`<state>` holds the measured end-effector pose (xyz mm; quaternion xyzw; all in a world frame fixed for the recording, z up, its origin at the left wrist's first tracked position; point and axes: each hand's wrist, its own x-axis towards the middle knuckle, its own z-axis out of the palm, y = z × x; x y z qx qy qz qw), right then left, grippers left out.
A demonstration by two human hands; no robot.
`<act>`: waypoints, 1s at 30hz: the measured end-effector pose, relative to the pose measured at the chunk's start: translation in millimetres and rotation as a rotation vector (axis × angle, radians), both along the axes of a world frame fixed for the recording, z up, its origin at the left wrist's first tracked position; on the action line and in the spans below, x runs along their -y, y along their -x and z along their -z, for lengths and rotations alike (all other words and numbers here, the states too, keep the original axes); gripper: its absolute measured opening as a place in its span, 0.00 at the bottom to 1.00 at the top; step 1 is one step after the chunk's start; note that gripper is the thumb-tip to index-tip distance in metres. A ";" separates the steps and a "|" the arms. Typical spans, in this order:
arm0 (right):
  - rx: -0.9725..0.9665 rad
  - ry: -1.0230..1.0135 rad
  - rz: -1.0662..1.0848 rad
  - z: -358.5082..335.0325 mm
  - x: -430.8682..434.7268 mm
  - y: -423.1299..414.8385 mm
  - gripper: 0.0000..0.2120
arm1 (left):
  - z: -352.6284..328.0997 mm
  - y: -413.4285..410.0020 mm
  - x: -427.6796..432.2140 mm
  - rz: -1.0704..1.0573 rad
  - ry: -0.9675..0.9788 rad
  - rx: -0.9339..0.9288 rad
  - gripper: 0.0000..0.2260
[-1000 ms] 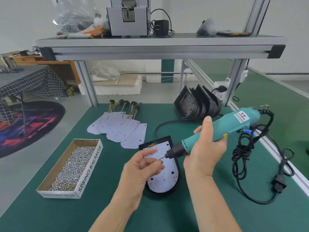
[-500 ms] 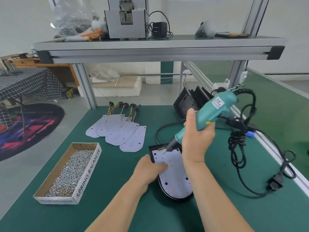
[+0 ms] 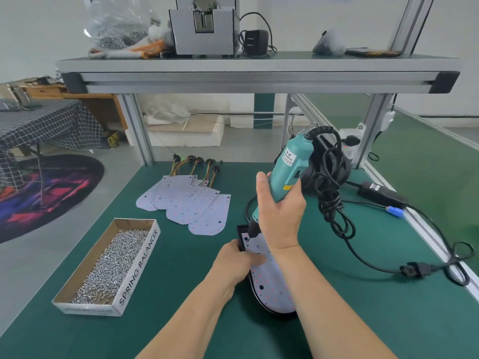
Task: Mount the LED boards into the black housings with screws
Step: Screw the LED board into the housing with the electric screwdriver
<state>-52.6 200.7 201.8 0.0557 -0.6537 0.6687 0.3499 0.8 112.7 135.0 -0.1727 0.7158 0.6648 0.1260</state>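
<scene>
While the right hand (image 3: 281, 216) grips the teal plastic electric screwdriver (image 3: 294, 161) around its barrel, the tool stands nearly upright, leaning slightly right. Its dark bit is down on the upper left corner of the white rounded LED board (image 3: 270, 278). That board lies inside the black rounded plastic housing (image 3: 240, 235), mid-tabletop toward the near edge. The left hand (image 3: 237, 261) holds the housing's left rim, fingers curled over it, one fingertip on the board. The right forearm crosses the board's right side and hides it.

Surroundings:
- A fanned stack of loose white LED boards (image 3: 186, 200) with coloured wire leads lies behind-left of the housing, apart from it.
- An open cardboard box (image 3: 141, 265) at left is filled with small silver screws (image 3: 114, 257). Its side is printed "SPRING BALANCER".
- A bundled black power cord (image 3: 334, 200) hangs from the screwdriver's top and trails right across the green tabletop (image 3: 363, 307) to a black inline plug (image 3: 414, 270).
- A row of spare black housings (image 3: 308, 178) stands behind the tool, mostly hidden by the cord.
- The screwdriver carries a white label; its print is too small to read with certainty.
</scene>
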 end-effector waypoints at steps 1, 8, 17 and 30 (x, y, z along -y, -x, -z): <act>0.000 -0.003 0.002 0.3 -0.5 0.3 0.19 | 0.4 0.2 0.1 -0.001 -0.004 0.000 0.18; 0.000 -0.015 -0.013 3.4 0.4 -2.9 0.19 | 2.0 0.5 0.1 -0.009 0.000 0.002 0.18; -0.007 -0.041 -0.017 2.7 4.9 -2.0 0.19 | 4.5 -0.7 1.1 0.000 -0.001 -0.005 0.16; 0.076 -0.022 -0.020 2.9 5.8 -4.8 0.12 | 3.9 -3.0 1.5 0.008 0.016 -0.030 0.15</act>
